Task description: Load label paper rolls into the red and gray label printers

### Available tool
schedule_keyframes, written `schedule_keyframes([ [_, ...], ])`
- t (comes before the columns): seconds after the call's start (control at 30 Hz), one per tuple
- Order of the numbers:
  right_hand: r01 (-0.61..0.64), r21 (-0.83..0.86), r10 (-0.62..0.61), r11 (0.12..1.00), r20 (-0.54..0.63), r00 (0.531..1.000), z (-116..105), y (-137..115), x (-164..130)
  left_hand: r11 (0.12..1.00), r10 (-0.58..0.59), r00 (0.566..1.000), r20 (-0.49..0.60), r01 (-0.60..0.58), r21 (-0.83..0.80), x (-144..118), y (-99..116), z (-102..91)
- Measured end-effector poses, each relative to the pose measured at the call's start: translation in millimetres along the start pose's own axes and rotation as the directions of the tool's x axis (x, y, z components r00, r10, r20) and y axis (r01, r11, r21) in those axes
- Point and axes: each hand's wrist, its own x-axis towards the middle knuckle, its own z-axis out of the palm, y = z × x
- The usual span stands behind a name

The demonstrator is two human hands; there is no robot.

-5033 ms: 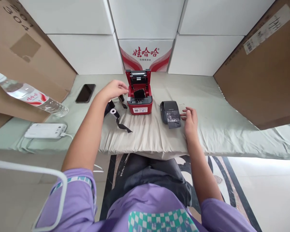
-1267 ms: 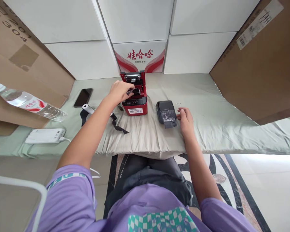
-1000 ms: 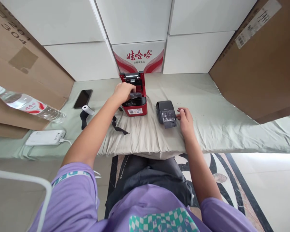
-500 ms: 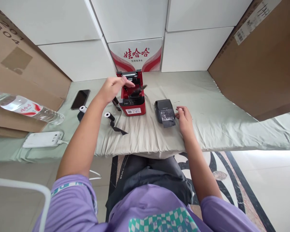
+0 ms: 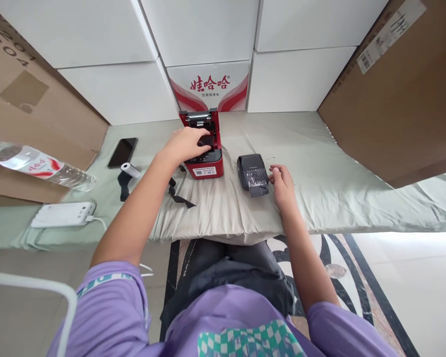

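Observation:
My left hand [image 5: 189,144] reaches into the raised-lid red label printer [image 5: 210,171]. Its thumb and fingers are closed on a dark roll [image 5: 205,141] inside the bay, mostly hidden by the hand. My right hand [image 5: 282,186] rests on the cloth, loosely curled and holding nothing, its fingertips beside the right edge of a small black printer [image 5: 250,163]. From that printer's front hangs a black printed strip [image 5: 257,181]. A loose black strip [image 5: 182,200] lies under my left wrist. Farther left is a white-cored roll [image 5: 130,170] with black film trailing from it.
A phone [image 5: 123,152], a white power bank [image 5: 64,214] with a cable and a leaning water bottle [image 5: 40,163] are on the left. Cardboard boxes [image 5: 401,104] flank both sides. White cartons [image 5: 210,89] form a wall behind the cloth-covered surface [image 5: 342,198].
My left hand has moved down into the red printer's bay, taking the dark piece with it. The black strip's loose end no longer sticks out to the right. My right hand stays put.

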Motion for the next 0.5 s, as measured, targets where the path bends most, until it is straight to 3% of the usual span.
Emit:
schedule_keyframes([
  [0.17, -0.016, 0.019, 0.016, 1.0, -0.001, 1.0, 0.0, 1.7, 0.7, 0.996, -0.055, 0.987, -0.152, 0.065, 0.056, -0.5, -6.4, 3.0],
  [0.27, -0.009, 0.018, 0.009, 1.0, -0.001, 1.0, -0.3, 2.5, 0.8, 0.997, -0.037, 0.979, -0.201, 0.05, 0.058, -16.1, -2.5, -2.6],
  [0.5, 0.005, 0.005, -0.005, 1.0, 0.007, 1.0, 0.0, 2.1, -1.1, 0.984, 0.15, 0.98, -0.129, -0.135, 0.118, -66.2, 7.7, -1.6],
])
